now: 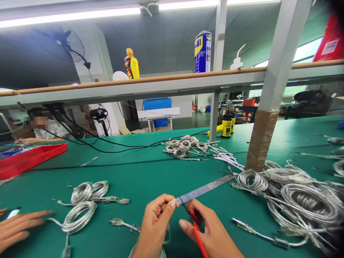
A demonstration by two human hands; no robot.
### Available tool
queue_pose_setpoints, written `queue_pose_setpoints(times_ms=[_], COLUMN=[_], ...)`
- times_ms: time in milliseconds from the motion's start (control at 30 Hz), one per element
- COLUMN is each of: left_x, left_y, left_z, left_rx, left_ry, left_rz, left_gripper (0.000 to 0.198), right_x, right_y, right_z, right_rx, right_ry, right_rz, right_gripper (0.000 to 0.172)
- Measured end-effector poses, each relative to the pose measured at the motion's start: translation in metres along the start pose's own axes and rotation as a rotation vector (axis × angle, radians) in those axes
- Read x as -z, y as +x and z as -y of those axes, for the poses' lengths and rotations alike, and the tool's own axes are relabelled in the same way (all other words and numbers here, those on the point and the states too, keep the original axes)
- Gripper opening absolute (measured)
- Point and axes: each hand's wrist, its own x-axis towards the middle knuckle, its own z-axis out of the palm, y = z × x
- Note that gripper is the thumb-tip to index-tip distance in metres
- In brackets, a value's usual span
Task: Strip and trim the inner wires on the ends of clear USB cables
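Note:
My left hand [157,220] is closed in a pinch on the end of a clear-jacketed cable [168,234]. Most of that cable is hidden behind the hand. My right hand [205,227] grips red-handled pliers [198,238], their dark jaws close to my left fingertips; whether the jaws touch the cable cannot be made out. A steel ruler [208,187] lies flat on the green table, its near end by both hands. Left of my left hand lies a USB plug [116,222] on a clear cable.
Coiled clear cables lie at left [79,216] and in a large pile at right [309,200]. More coils [185,145] sit farther back. A taped post [259,139] rises behind the ruler. Another person's hand [23,227] is at the left edge. A red tray [32,159] stands behind.

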Motion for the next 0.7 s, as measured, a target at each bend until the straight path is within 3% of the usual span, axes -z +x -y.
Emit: queue_pose_setpoints(times_ms=[233,700], left_x=[0.0007,-0.0003], left_y=[0.0005,-0.0003], left_z=[0.0024,0.0032], left_rx=[-0.002,-0.013], left_ry=[0.002,-0.019], left_rz=[0.025,0.027], left_gripper=[0.023,0.022], right_x=[0.0001,0.0051], right_y=[-0.0002,0.0006], right_z=[-0.0003,0.0041], right_rx=[-0.052,0.034], right_ry=[-0.328,-0.430], right_rz=[-0.038,-0.018], right_gripper=[0.035,0.042])
